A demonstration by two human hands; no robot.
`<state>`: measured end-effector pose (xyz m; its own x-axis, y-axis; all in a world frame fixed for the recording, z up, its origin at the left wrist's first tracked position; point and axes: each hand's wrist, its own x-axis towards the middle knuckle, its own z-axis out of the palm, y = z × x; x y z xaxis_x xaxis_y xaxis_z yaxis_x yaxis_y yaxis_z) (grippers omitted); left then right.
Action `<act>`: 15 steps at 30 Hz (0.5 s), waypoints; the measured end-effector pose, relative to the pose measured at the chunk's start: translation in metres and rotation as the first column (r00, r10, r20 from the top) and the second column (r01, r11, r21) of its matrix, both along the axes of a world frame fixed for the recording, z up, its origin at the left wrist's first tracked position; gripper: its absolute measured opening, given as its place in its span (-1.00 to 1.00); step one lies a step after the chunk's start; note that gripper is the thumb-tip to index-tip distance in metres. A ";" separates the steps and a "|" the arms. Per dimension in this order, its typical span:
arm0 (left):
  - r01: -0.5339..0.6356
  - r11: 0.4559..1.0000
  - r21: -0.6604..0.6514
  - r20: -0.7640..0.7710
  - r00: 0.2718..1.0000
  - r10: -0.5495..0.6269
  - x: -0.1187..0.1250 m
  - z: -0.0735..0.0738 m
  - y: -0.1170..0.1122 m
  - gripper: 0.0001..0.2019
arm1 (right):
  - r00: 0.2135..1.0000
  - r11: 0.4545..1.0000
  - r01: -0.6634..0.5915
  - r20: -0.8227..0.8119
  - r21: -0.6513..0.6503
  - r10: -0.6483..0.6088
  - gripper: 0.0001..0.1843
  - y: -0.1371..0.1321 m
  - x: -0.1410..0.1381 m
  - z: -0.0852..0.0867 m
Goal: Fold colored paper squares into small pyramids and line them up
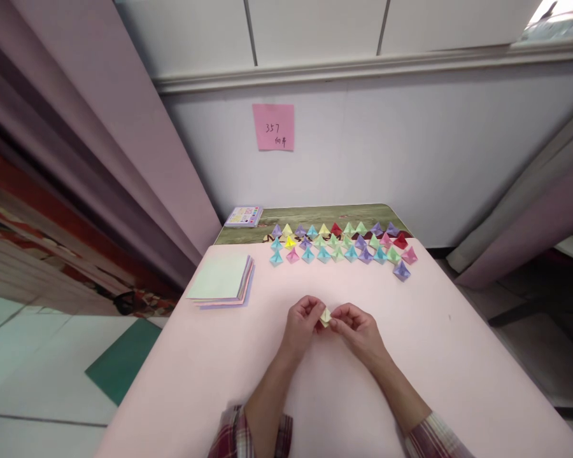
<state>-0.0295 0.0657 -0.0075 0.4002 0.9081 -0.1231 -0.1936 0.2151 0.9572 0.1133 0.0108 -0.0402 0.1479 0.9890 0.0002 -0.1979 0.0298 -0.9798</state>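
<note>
A small pale yellow folded paper boat (325, 316) is held just above the pink tabletop, near its middle. My left hand (304, 323) pinches its left side between thumb and fingers. At its right edge my right hand (358, 327) grips it the same way, thumb and index finger together. The fingers hide part of the paper. Beyond my hands stand several folded paper boats (323, 254) in rows, in blue, green, purple, pink, yellow and red. One purple boat (402, 271) sits in front of the rows at the right.
A stack of square coloured paper (219, 277), pale green on top, lies at the table's left. Behind it rests a packet with a printed cover (244, 216) on the green patterned strip. A pink note (274, 127) is stuck to the wall. Curtains (172, 114) hang at the left.
</note>
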 end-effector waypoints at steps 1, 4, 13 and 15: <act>0.026 1.000 0.005 0.021 0.999 -0.026 -0.001 0.001 0.000 -0.77 | 1.000 1.000 0.024 0.005 0.010 -0.024 -0.78 0.000 0.000 -0.001; 0.119 0.993 0.017 0.088 0.989 -0.120 -0.003 0.005 -0.001 -0.76 | 0.997 0.996 0.077 0.026 0.041 -0.078 -0.78 0.001 0.001 0.000; 0.121 0.987 0.102 0.092 0.987 -0.130 -0.002 0.002 -0.003 -0.78 | 0.990 0.989 0.116 0.066 0.087 -0.122 -0.82 -0.002 0.002 0.012; 0.090 0.987 0.131 0.083 0.991 -0.102 -0.001 0.001 -0.003 -0.81 | 0.984 0.985 0.139 0.094 0.101 -0.149 -0.82 -0.002 0.002 0.012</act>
